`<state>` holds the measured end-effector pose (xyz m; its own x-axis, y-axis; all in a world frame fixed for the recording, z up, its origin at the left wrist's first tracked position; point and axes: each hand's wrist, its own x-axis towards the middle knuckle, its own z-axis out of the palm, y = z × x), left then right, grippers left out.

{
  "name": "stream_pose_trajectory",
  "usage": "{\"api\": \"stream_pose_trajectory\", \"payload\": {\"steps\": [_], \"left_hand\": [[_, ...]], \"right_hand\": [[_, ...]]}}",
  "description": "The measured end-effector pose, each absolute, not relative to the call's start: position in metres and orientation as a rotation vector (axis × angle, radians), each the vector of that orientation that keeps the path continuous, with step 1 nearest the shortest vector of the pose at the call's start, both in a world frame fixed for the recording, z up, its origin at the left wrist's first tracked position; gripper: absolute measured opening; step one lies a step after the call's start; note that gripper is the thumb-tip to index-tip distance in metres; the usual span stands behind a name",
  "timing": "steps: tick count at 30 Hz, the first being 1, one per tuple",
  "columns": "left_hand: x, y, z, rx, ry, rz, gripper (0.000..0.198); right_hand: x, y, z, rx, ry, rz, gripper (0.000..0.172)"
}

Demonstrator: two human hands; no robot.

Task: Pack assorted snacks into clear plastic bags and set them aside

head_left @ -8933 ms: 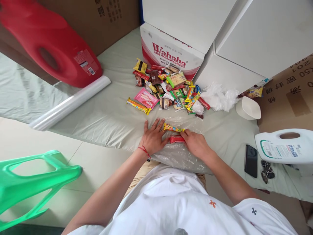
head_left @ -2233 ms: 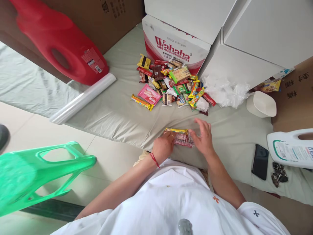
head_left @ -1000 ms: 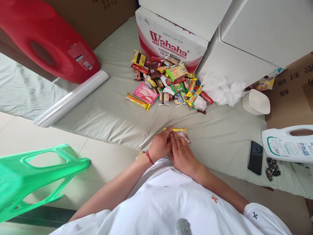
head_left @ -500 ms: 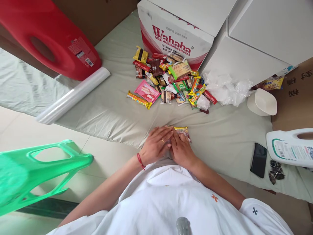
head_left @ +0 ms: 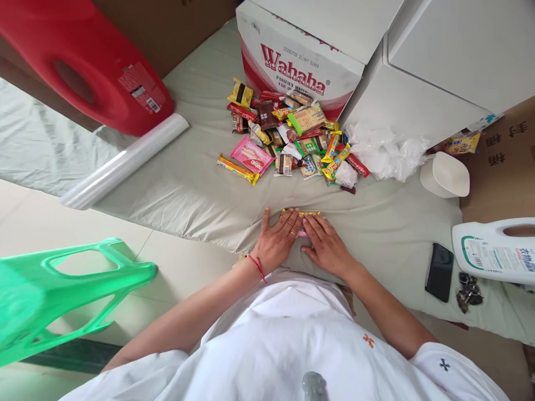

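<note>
Both hands lie flat, side by side, on top of a small stack or bundle of wrapped snacks [head_left: 304,231] on the sheet-covered surface [head_left: 376,234]. My left hand [head_left: 278,240] has its fingers stretched over the left part, thumb pointing outward. On the right part rest the outstretched fingers of my right hand [head_left: 330,245]. Only a yellow edge and a pinkish strip of the snacks show; how many there are is hidden. Farther off, a loose heap of packaged snacks [head_left: 309,146] includes a pink nabati packet [head_left: 252,156].
A Wahaha carton [head_left: 301,61] stands behind the heap. Left are a red jug [head_left: 104,72], a roll of plastic film [head_left: 125,162] and a green stool [head_left: 75,289]. On the right lie crumpled clear plastic [head_left: 388,147], a white container [head_left: 445,175], a phone [head_left: 439,272], keys [head_left: 468,292] and a white bottle [head_left: 497,250].
My hands have moved apart from their overlapped position. The left has slid right and onto the snacks, its fingers now spread; the right has shifted slightly right and flattened.
</note>
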<state>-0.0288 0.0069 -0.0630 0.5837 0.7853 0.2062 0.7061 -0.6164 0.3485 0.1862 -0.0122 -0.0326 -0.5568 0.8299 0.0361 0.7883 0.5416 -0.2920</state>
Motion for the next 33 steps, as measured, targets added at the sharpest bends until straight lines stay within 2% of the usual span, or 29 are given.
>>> {"api": "stream_pose_trajectory", "payload": {"steps": [4, 8, 14, 18, 21, 24, 25, 28, 33], "left_hand": [[-0.022, 0.021, -0.058, 2.638, 1.231, 0.527, 0.051], [-0.022, 0.045, -0.040, 2.660, 1.178, 0.532, 0.039], [-0.031, 0.062, 0.002, 2.594, 0.993, 0.609, 0.040], [-0.032, 0.061, 0.004, 2.437, 1.035, 0.518, 0.046], [-0.030, 0.062, -0.007, 2.207, 1.101, 0.548, 0.040], [-0.026, 0.064, -0.019, 2.002, 1.168, 0.524, 0.033], [-0.024, 0.064, -0.021, 1.959, 1.184, 0.509, 0.032], [-0.017, 0.062, -0.026, 1.872, 1.185, 0.490, 0.033], [-0.017, 0.047, -0.027, 1.525, 1.019, 0.659, 0.035]], "right_hand": [[0.178, 0.010, -0.052, -1.348, -2.596, 0.158, 0.055], [0.184, 0.036, -0.043, -1.327, -2.588, 0.139, 0.044], [0.186, 0.035, -0.012, -1.245, -2.480, 0.513, 0.044], [0.176, 0.020, -0.002, -1.302, -2.329, 0.772, 0.038], [0.171, 0.008, 0.002, -1.381, -2.341, 0.699, 0.045], [0.166, -0.003, 0.000, -1.515, -2.476, 0.476, 0.081], [0.164, -0.007, -0.002, -1.552, -2.511, 0.423, 0.087], [0.160, -0.019, -0.011, -1.615, -2.541, 0.399, 0.081], [0.187, -0.038, -0.017, -1.696, -2.314, 0.592, 0.066]]}}
